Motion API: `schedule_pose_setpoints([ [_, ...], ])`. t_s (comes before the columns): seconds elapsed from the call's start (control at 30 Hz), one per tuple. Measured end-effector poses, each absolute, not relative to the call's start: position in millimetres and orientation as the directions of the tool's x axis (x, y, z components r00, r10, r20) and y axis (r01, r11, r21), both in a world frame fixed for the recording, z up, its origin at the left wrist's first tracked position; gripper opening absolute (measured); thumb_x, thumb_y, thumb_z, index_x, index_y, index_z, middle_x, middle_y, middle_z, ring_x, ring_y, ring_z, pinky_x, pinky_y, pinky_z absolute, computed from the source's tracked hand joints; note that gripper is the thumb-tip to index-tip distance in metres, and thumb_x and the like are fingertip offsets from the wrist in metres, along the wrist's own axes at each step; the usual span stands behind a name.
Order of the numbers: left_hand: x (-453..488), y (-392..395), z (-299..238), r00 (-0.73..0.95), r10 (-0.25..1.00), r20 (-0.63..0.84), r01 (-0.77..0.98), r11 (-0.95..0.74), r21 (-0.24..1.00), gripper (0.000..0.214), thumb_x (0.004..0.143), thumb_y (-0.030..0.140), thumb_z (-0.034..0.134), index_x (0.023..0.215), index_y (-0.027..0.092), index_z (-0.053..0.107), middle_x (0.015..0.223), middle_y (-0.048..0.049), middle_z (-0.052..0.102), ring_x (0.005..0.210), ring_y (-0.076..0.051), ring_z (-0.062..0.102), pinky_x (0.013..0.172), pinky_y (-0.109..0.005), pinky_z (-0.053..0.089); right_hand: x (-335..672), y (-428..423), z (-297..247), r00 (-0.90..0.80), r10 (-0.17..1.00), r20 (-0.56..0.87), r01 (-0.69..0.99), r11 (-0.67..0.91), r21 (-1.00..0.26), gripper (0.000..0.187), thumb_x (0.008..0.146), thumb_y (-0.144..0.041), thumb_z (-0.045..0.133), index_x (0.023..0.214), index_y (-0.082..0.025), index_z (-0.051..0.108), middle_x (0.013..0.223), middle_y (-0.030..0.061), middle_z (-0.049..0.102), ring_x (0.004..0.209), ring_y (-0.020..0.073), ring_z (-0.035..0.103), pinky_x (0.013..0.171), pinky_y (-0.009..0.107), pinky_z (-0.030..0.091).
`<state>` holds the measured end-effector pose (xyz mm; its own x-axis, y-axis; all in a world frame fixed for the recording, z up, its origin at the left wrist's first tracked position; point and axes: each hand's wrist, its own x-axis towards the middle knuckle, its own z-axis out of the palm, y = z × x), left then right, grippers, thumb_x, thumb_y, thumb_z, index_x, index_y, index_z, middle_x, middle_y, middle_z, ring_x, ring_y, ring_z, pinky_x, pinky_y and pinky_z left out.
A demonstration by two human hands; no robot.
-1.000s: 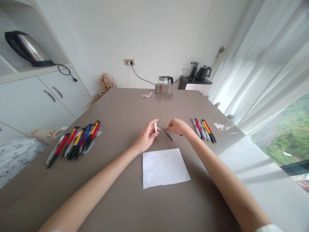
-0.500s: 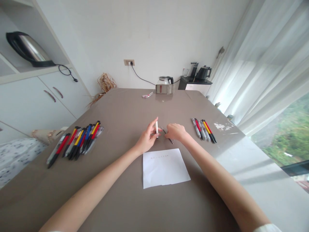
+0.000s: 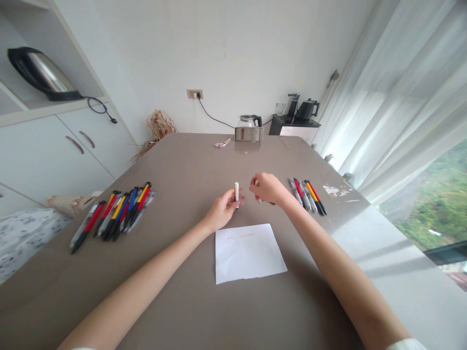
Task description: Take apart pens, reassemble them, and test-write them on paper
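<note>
A slim white tube [image 3: 237, 191], like a pen barrel, stands upright in my left hand [image 3: 221, 210], gripped between thumb and fingers above the table. To its right my right hand [image 3: 269, 187] is raised a little, its fingers curled in a pinch. Whatever it holds is mostly hidden; a small pale bit shows under the fingers and a dark tip beneath the wrist. A white sheet of paper [image 3: 250, 255] with faint writing along its top lies in front of both hands.
Several coloured and clear pens [image 3: 122, 211] lie bunched on the left. A smaller row of pens [image 3: 308, 196] is at the right. At the table's far end stand a metallic box [image 3: 249, 134] and a glass pot [image 3: 247, 120], near a crumpled wrapper [image 3: 222, 143].
My right hand has lifted and shifted slightly right; the thin dark stick beneath it no longer lies in its former spot. The left index finger has lowered from beside the tube's top.
</note>
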<state>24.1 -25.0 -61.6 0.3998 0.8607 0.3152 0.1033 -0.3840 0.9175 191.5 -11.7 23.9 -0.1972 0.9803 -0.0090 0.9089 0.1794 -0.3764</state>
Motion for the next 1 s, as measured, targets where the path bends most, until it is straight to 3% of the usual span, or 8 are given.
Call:
schedule_pose_setpoints([
  [0.13, 23.8, -23.7, -62.7, 0.395, 0.863, 0.317, 0.095, -0.381, 0.920, 0.038, 0.081, 0.025, 0.046, 0.118, 0.018, 0.040, 0.104, -0.0102, 0.056, 0.082, -0.015, 0.058, 0.075, -0.032, 0.047, 198.2, -12.2, 33.2, -0.239, 0.970, 0.044, 0.724, 0.209, -0.658, 0.021, 0.074, -0.016, 0.042, 0.086, -0.013, 0.060, 0.076, 0.0052, 0.066, 0.058, 0.0116, 0.060, 0.046, 0.016, 0.042],
  [0.4, 22.9, -22.4, -63.2, 0.398, 0.864, 0.307, 0.081, -0.367, 0.927, 0.039, 0.081, 0.026, 0.045, 0.119, 0.018, 0.039, 0.101, -0.0090, 0.056, 0.081, -0.014, 0.058, 0.077, -0.033, 0.046, 194.5, -17.7, 39.8, -0.348, 0.933, 0.090, 0.274, 0.193, -0.942, 0.031, 0.078, -0.015, 0.042, 0.105, -0.012, 0.057, 0.110, 0.0115, 0.057, 0.088, 0.0185, 0.060, 0.052, 0.022, 0.051],
  [0.5, 23.4, -22.7, -63.3, 0.401, 0.865, 0.301, 0.083, -0.361, 0.929, 0.038, 0.081, 0.026, 0.045, 0.118, 0.019, 0.040, 0.101, -0.0089, 0.056, 0.081, -0.014, 0.058, 0.076, -0.033, 0.046, 190.8, -15.9, 35.4, -0.311, 0.946, 0.089, 0.139, 0.138, -0.981, 0.028, 0.078, -0.019, 0.046, 0.102, -0.012, 0.058, 0.107, 0.0123, 0.059, 0.084, 0.0178, 0.061, 0.054, 0.022, 0.051],
  [0.7, 24.3, -23.5, -62.9, 0.399, 0.869, 0.294, 0.078, -0.351, 0.933, 0.035, 0.081, 0.025, 0.046, 0.115, 0.017, 0.042, 0.099, -0.0092, 0.057, 0.082, -0.016, 0.058, 0.077, -0.034, 0.046, 189.9, -5.8, 16.7, -0.231, 0.971, 0.062, 0.032, 0.071, -0.997, 0.018, 0.074, -0.023, 0.052, 0.087, -0.012, 0.056, 0.100, 0.0127, 0.062, 0.068, 0.0131, 0.063, 0.043, 0.014, 0.043],
  [0.9, 24.3, -23.7, -62.1, 0.399, 0.868, 0.295, 0.080, -0.354, 0.932, 0.034, 0.080, 0.024, 0.047, 0.114, 0.017, 0.043, 0.096, -0.0082, 0.057, 0.081, -0.016, 0.058, 0.076, -0.034, 0.046, 190.7, -7.0, 16.6, -0.215, 0.975, 0.046, 0.007, 0.048, -0.999, 0.038, 0.070, -0.023, 0.054, 0.104, -0.019, 0.037, 0.097, 0.0088, 0.064, 0.046, 0.0073, 0.057, 0.041, 0.017, 0.042],
  [1.0, 24.2, -23.5, -62.3, 0.408, 0.864, 0.296, 0.098, -0.364, 0.926, 0.033, 0.080, 0.025, 0.046, 0.112, 0.017, 0.044, 0.096, -0.0082, 0.057, 0.082, -0.016, 0.058, 0.076, -0.033, 0.046, 188.4, -8.6, 16.9, -0.247, 0.968, 0.046, 0.045, 0.059, -0.997, 0.032, 0.071, -0.026, 0.052, 0.102, -0.018, 0.045, 0.100, 0.0089, 0.063, 0.050, 0.0072, 0.058, 0.043, 0.016, 0.042],
])
